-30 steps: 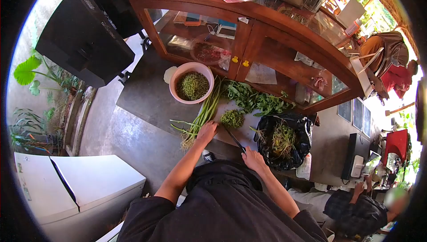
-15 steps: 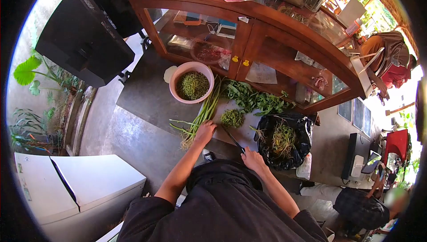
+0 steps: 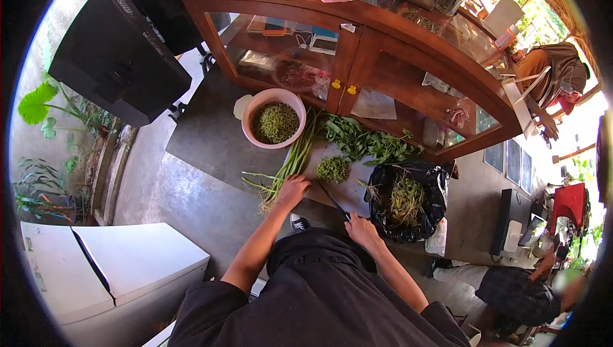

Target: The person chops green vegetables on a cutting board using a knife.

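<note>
My right hand (image 3: 363,229) is wrapped round the handle of a knife (image 3: 333,197), whose dark blade points up and left over the cutting board (image 3: 319,151). My left hand (image 3: 294,189) lies with curled fingers over the lower part of long green stalks (image 3: 300,153), its fingertips near the knife's tip. Thin pale roots show to the left of that wrist. Just beyond the blade sits a small heap of chopped green pieces (image 3: 332,169). Leafy greens (image 3: 364,141) lie along the far side of the board.
Behind the stalks stands a pink bowl (image 3: 300,131) of chopped greens. A black plastic bag (image 3: 437,188) with rooty scraps is at the right. A glass-fronted wooden cabinet (image 3: 357,47) backs the table (image 3: 207,131). Another person (image 3: 517,289) works at lower right.
My hands and the knife keep nearly the same place. The view has shifted very slightly. The person at lower right has moved an arm a little.
</note>
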